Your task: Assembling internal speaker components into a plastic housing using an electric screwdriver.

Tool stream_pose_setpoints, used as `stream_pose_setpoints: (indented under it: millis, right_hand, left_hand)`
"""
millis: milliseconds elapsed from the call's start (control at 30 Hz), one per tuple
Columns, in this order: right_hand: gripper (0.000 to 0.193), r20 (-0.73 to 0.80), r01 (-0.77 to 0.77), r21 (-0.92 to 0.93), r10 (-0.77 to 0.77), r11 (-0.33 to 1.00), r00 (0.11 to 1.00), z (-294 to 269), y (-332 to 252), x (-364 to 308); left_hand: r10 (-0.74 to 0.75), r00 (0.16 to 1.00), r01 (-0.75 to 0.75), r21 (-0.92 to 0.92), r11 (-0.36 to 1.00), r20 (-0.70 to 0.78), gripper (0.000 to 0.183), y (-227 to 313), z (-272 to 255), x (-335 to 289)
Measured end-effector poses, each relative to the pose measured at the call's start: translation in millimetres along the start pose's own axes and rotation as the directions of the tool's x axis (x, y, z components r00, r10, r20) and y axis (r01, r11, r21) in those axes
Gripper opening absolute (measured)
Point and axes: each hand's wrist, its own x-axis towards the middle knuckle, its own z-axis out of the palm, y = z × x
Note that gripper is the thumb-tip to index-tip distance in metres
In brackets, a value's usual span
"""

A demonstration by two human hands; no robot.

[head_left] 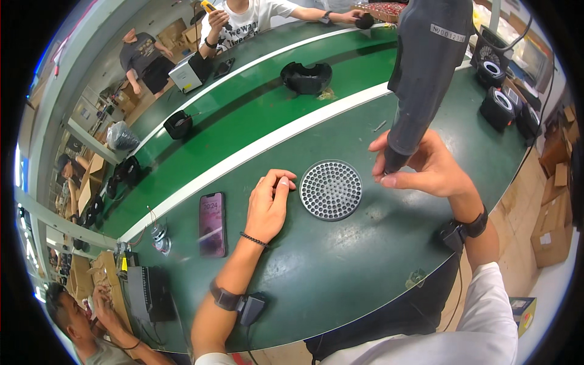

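Observation:
A dark grey electric screwdriver (426, 73) hangs down from the top edge, its tapered nose pointing at the table. My right hand (435, 167) is closed round that nose, thumb and fingers near its tip; anything small between them is hidden. To its left, a round dark speaker grille (331, 190) dotted with holes lies flat on the green table (316, 267). My left hand (267, 204) rests on the table beside the grille, its fingers loosely bent and nothing visible in them. The fingertips come close to the grille's left rim.
A phone (212, 225) and a small metal speaker part (160, 239) lie left of my left hand. Beyond a white rail runs a green belt with black housings (306, 78). Round black units (497, 108) stand at right. Other people work across the belt and at lower left.

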Motion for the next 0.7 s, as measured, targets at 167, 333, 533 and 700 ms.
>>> stream_pose_setpoints:
  millis: [167,333,533,700]
  right_hand:
    - [0.048,-0.042,-0.025,-0.038,0.023,0.999,0.999,-2.2,1.5,1.2]
    - [0.048,-0.126,-0.037,-0.126,0.021,0.991,0.992,-2.1,0.5,2.6]
    - [0.039,-0.191,-0.003,-0.23,-0.042,0.973,0.981,-2.8,4.6,2.2]
    - [0.039,-0.258,0.024,-0.224,-0.084,0.974,0.962,-2.7,8.6,-1.3]
  left_hand:
    - [0.007,1.0,-0.006,0.045,0.999,-0.001,0.023,0.3,-0.9,-0.5]
    - [-0.008,1.0,0.008,0.045,0.999,-0.001,0.023,2.1,-0.6,1.2]
    - [0.034,0.999,-0.032,0.055,0.998,-0.027,0.022,-4.5,-1.3,0.2]
    - [0.029,0.999,-0.027,0.068,0.997,-0.018,0.019,-0.7,0.6,-2.3]
